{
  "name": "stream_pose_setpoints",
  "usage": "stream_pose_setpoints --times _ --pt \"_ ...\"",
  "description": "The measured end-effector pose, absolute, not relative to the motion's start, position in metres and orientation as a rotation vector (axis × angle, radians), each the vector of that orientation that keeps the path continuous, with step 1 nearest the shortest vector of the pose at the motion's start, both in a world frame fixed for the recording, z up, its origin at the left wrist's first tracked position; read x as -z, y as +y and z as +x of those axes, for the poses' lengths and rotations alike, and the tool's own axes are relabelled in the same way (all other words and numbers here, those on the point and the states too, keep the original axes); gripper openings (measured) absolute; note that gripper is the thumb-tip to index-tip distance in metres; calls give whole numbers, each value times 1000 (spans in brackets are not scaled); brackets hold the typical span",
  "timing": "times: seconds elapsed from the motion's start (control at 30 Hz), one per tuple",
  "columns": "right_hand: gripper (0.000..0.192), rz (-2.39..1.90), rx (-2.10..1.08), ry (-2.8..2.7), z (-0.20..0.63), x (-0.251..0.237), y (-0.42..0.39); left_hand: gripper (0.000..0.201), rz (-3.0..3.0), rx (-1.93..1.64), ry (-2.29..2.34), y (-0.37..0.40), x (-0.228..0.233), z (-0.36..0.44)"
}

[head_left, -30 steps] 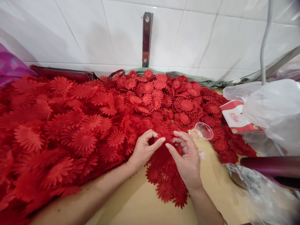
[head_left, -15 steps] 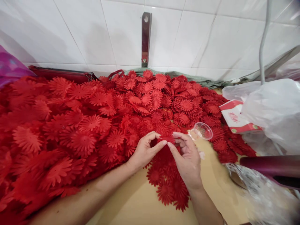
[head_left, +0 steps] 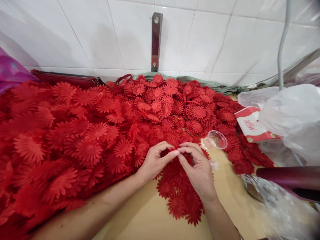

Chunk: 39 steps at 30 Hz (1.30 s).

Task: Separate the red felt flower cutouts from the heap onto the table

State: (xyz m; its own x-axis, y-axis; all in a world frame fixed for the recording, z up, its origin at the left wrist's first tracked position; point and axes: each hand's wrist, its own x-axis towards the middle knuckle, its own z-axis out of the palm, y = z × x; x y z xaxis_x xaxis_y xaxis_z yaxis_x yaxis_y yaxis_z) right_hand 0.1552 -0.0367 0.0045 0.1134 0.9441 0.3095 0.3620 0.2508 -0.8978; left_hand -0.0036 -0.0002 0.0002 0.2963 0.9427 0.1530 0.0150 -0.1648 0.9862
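My left hand [head_left: 155, 161] pinches a red artificial flower piece [head_left: 174, 146] between thumb and fingertips. Opposite it, my right hand [head_left: 200, 173] is closed with its thumb and fingers on the same piece, the fingertips of both hands meeting. Most of the piece is hidden behind the fingers. Below and between the hands lies a small group of red flower pieces [head_left: 177, 203] with narrow rounded petals. A large heap of similar red flower pieces [head_left: 90, 150] spreads behind and to the left.
A clear round plastic lid or cup [head_left: 217, 140] lies right of my hands on the tan tabletop [head_left: 130, 216]. Further right are a red-and-white box [head_left: 252, 125], white plastic bags [head_left: 295, 113] and a dark purple cylinder [head_left: 287, 178]. A tiled wall [head_left: 100, 36] stands behind.
My right hand's fingers have moved left and closed in toward the left fingertips, covering more of the flower piece. My left hand has hardly moved.
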Motion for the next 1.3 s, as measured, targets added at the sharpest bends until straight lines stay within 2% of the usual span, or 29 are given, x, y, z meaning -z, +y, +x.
stream_pose_setpoints --times 0.1,0.23,0.4,0.77,1.13,1.23,1.3 --pt "4 -1292 -702 -1391 157 -1 -35 22 1546 -1049 900 -2 -4 -5" --pt "3 -1227 -849 -1248 158 3 -34 32 1545 -985 847 -2 -7 -8" --pt "4 -1148 -1014 -1133 159 7 -33 15 1471 -1031 875 2 0 -4" --pt "14 -1075 -1226 -889 152 4 -34 22 1516 -1061 806 2 -3 -5" --pt "16 -1255 -745 -997 161 8 -32 25 1521 -1179 1004 0 -3 -4" --pt "14 -1295 -699 -1029 162 3 -32 12 1494 -1262 1037 2 3 -3" --pt "12 -1326 -683 -1089 162 -2 -33 17 1544 -1321 1054 1 4 -3"
